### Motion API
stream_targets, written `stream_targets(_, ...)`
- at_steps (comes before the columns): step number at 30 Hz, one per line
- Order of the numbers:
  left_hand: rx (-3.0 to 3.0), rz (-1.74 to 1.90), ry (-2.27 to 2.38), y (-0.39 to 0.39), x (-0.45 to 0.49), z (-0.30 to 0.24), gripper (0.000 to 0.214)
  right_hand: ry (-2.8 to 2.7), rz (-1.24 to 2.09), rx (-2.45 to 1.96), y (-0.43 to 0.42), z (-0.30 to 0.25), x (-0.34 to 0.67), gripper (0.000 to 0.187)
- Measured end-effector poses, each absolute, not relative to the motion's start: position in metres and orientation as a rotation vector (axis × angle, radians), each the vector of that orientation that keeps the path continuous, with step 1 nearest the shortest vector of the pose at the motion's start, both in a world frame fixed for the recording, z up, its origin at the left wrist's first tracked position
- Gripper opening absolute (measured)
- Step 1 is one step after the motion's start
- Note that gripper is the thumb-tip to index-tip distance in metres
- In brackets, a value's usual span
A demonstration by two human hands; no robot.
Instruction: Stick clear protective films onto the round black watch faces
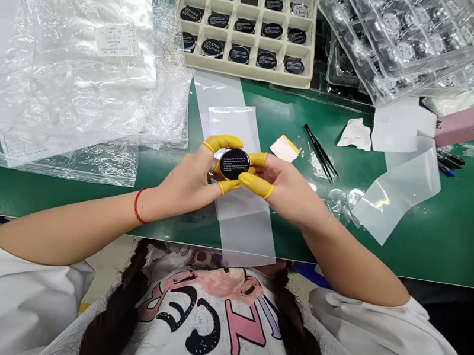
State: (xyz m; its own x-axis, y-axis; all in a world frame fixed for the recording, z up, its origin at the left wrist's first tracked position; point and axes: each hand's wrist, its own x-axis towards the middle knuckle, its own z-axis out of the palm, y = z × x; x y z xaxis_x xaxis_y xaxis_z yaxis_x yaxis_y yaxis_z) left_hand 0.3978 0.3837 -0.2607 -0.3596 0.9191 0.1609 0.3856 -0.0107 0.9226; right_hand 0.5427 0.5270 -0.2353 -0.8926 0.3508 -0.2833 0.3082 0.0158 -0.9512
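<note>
A round black watch face with white printed text (pixel 234 164) is held up over the bench, its printed side toward me. My left hand (pixel 195 174) grips its left edge, with yellow finger cots on the fingertips. From the other side my right hand (pixel 283 188), also in yellow finger cots, pinches the lower right edge. Under both hands lies a strip of clear film (pixel 243 220). Black tweezers (pixel 320 153) rest to the right, beside a small white and yellow pad (pixel 285 148).
A beige compartment tray (pixel 240 73) with round black pieces stands at the back. Clear plastic bags (pixel 78 68) cover the left side. Stacked clear blister trays (pixel 403 36) fill the back right, near a pink bottle (pixel 470 125). Loose film (pixel 401 191) lies on the green bench (pixel 470 238).
</note>
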Motion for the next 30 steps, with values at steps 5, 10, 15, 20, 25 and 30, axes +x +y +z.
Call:
stream_targets(5, 1.352, 1.355, 1.725, 0.384, 0.401, -0.261, 0.048, -1.877, 2.389, -0.677, 0.517, -0.235, 0.537, 0.024)
stream_targets(10, 1.146, 1.349, 1.598, 0.385, 0.404, -0.261, 0.053, -1.822, 2.448, -0.555, 0.522, -0.237, 0.538, 0.023)
stream_targets(15, 1.056, 1.351, 1.558, 0.386, 0.405, -0.258, 0.056, -1.852, 2.409, -0.541, 0.523, -0.238, 0.541, 0.019)
stream_targets(20, 1.153, 1.358, 1.691, 0.384, 0.406, -0.259, 0.058, -1.829, 2.393, -0.599, 0.521, -0.24, 0.541, 0.027)
stream_targets(25, 1.106, 1.353, 1.611, 0.384, 0.405, -0.265, 0.06, -1.786, 2.398, -0.611, 0.517, -0.244, 0.54, 0.02)
stream_targets(30, 1.038, 1.36, 1.551, 0.387, 0.405, -0.261, 0.061, -1.751, 2.43, -0.546, 0.517, -0.244, 0.54, 0.02)
